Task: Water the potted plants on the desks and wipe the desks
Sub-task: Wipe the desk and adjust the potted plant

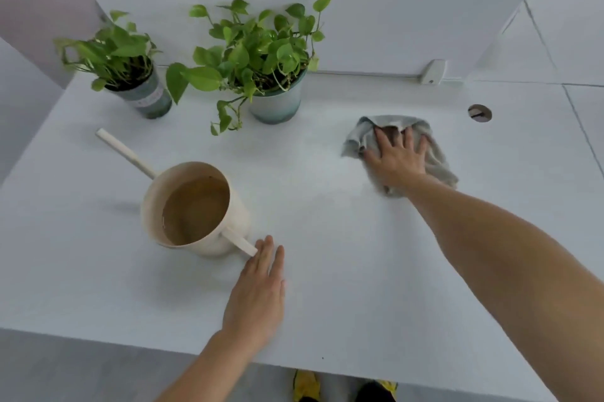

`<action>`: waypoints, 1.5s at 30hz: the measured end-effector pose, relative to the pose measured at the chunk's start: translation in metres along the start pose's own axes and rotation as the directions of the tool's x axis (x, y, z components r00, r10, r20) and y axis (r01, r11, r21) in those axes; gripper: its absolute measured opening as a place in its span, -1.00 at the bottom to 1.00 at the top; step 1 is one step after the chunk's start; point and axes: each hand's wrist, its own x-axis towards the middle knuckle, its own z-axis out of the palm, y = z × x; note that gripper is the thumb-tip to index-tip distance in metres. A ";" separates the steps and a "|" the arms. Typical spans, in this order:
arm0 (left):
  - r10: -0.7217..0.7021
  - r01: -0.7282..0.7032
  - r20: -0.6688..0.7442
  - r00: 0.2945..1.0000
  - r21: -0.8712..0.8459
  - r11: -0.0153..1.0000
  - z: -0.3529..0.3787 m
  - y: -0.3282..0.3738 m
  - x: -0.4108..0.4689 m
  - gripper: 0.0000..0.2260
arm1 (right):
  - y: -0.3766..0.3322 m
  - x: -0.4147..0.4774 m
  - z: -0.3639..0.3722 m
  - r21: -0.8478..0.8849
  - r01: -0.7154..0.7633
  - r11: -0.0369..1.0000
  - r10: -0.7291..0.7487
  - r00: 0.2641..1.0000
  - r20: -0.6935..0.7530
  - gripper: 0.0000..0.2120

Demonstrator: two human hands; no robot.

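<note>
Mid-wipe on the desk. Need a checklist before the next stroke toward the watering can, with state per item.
1. Right hand flat on the cloth, fingers spread: ok.
2. Cloth fully on the desk, apart from the larger plant: ok.
3. Watering can upright, water inside: ok.
4. Bare desk between cloth and can: ok.
5. Left hand off the can's handle: cannot tell, its fingertips lie right at the handle's end.
6. Stems of the larger plant kept within its pot: not ok, one trails low in front of the pot.

Desk (343,254) mid & front free; watering can (196,208) left, plants (261,52) rear-left block.
</note>
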 end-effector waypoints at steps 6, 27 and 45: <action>0.060 -0.059 0.016 0.998 -0.066 0.996 -0.007 -0.012 -0.007 -0.50 | -0.053 -0.087 0.039 -0.083 0.458 0.885 -0.452 0.888 0.085 -0.33; -0.018 0.037 0.055 0.998 -0.371 0.928 -0.030 -0.045 -0.017 -0.58 | 0.039 -0.245 0.075 -0.144 0.359 0.922 -0.362 0.932 0.005 -0.38; -0.102 0.104 0.143 0.984 -0.002 0.995 -0.036 0.026 -0.007 -0.60 | 0.095 -0.283 0.079 -0.064 0.214 0.975 -0.214 0.977 0.006 -0.31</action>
